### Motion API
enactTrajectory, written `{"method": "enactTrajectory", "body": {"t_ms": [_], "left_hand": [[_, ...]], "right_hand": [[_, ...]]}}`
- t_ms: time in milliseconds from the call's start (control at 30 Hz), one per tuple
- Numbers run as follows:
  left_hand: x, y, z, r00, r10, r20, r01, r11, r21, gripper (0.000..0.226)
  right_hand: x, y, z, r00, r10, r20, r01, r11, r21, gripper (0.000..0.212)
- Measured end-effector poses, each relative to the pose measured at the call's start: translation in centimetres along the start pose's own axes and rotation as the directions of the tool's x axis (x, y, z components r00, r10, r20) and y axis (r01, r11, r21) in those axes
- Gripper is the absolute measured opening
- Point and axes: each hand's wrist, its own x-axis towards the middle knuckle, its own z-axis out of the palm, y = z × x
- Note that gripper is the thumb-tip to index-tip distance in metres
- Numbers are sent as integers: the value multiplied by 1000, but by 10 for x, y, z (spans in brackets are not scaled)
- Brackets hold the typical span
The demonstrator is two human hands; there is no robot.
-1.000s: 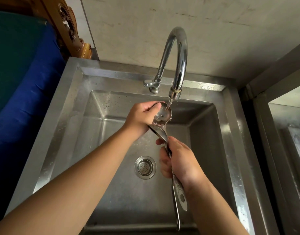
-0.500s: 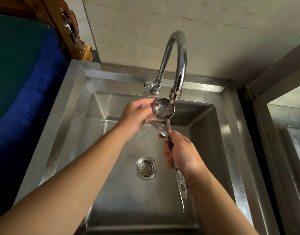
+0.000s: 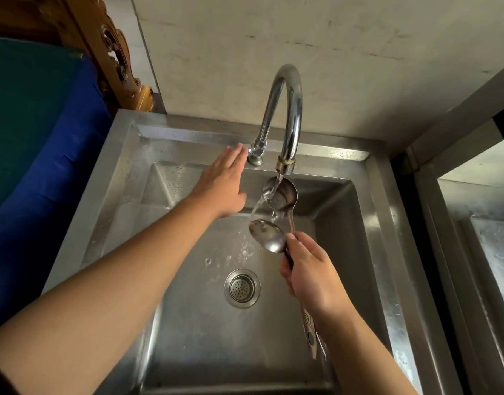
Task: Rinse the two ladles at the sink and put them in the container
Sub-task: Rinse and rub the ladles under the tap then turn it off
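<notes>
My right hand grips the handles of two steel ladles together over the steel sink. The upper ladle's bowl sits right under the tap spout, and water runs into it and spills down. The lower ladle's bowl lies just below and to the left. The handle ends stick out under my wrist. My left hand is flat and empty, fingers stretched toward the tap lever at the tap's base. No container is in view.
The drain strainer sits in the basin's middle. A blue and green cushion and a carved wooden piece border the sink on the left. A second steel basin lies to the right. A plain wall stands behind.
My left hand has let go of the upper ladle's bowl and moved up and left toward the tap lever. The right hand still holds both ladles under the water.
</notes>
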Motion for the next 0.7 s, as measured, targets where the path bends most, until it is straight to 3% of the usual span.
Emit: {"method": "enactTrajectory", "body": {"t_ms": [700], "left_hand": [[-9, 1, 14, 1000, -6, 22, 6, 1000, 20, 94]], "right_hand": [[-19, 5, -9, 999, -43, 15, 43, 999, -16, 39]]}}
